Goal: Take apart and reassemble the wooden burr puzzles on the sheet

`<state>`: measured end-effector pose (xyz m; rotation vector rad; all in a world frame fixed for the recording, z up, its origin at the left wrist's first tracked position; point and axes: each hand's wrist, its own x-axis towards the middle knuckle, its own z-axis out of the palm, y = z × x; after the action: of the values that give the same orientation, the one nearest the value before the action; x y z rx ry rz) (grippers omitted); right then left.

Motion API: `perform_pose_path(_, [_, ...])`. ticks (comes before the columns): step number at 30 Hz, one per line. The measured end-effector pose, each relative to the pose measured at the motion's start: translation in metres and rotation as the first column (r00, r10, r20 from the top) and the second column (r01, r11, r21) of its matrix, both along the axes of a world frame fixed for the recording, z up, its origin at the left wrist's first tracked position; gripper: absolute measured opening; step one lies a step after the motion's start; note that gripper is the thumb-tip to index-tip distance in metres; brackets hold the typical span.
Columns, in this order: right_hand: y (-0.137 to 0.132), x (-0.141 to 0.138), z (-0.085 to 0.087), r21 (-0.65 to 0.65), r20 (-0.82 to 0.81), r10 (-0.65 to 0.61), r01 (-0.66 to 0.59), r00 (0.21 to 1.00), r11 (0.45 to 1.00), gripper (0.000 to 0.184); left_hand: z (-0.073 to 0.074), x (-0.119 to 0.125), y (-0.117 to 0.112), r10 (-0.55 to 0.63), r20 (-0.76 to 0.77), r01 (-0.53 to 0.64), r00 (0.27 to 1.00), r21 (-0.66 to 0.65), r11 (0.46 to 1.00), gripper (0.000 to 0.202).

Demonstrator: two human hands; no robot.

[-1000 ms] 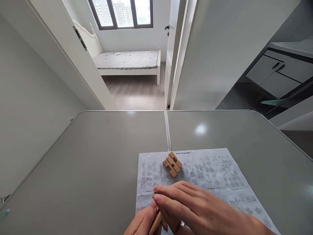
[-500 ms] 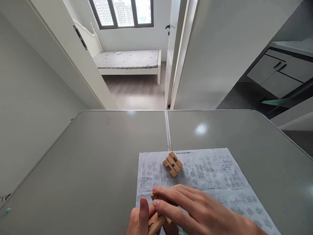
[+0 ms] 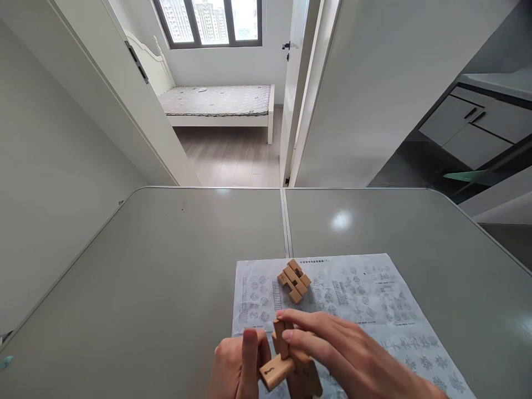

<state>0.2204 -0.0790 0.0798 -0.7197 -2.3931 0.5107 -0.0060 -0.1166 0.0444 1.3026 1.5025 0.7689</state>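
Low in the head view, a partly joined wooden interlocking puzzle (image 3: 277, 372) is held between my two hands above a printed sheet. One of its pieces, with a dark curved mark on it, points toward my left thumb. My left hand (image 3: 236, 363) is closed around the puzzle's left side, thumb up, its other fingers partly hidden. From the right, my right hand (image 3: 336, 349) presses its index and middle fingertips on an upright wooden piece (image 3: 281, 338); its thumb is hidden. A second wooden puzzle block (image 3: 294, 280) lies on the sheet just beyond my hands.
The printed sheet (image 3: 374, 288) shows rows of puzzle diagrams and lies on a grey table (image 3: 166, 277) with a seam down its middle. Past the table's far edge, a doorway opens onto a room with a bed (image 3: 220, 102). Cabinets (image 3: 469, 122) stand at the right.
The held puzzle has shifted right and turned, so the marked piece and upright piece show more. My right fingertips have moved right with it; my left fingers have loosened from its top.
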Motion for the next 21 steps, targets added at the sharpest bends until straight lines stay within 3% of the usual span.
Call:
perform_pose_path(3, [0.002, 0.014, -0.002, -0.033, 0.0, -0.134, 0.134, 0.991, 0.99, 0.054, -0.002, -0.007, 0.014, 0.052, -0.035, -0.05, 0.998, 0.063, 0.997, 0.08])
perform_pose_path(5, [0.007, 0.027, -0.006, -0.025, 0.001, -0.21, 0.21, 0.978, 0.977, 0.06, -0.004, -0.013, 0.027, 0.029, -0.075, -0.021, 0.997, 0.102, 0.995, 0.075])
perform_pose_path(8, [0.016, 0.053, -0.019, -0.042, 0.033, -0.368, 0.369, 0.929, 0.929, 0.057, -0.009, -0.018, 0.048, 0.036, -0.133, -0.018, 0.99, 0.134, 0.991, 0.063])
perform_pose_path(11, [0.024, 0.085, -0.043, -0.04, 0.097, -0.553, 0.558, 0.828, 0.829, 0.055, -0.018, -0.019, 0.065, 0.013, -0.162, 0.014, 0.987, 0.167, 0.986, 0.055])
perform_pose_path(15, [0.03, 0.123, -0.076, -0.041, 0.176, -0.743, 0.759, 0.645, 0.649, 0.078, -0.036, -0.02, 0.078, -0.046, -0.231, 0.093, 0.972, 0.198, 0.976, 0.053])
perform_pose_path(18, [0.029, 0.139, -0.089, -0.091, 0.193, -0.815, 0.837, 0.547, 0.54, 0.081, -0.045, -0.024, 0.086, -0.071, -0.266, 0.138, 0.961, 0.242, 0.96, 0.052])
perform_pose_path(21, [0.029, 0.144, -0.094, -0.168, 0.153, -0.858, 0.868, 0.49, 0.466, 0.086, -0.047, -0.028, 0.098, -0.085, -0.297, 0.181, 0.951, 0.31, 0.933, 0.05])
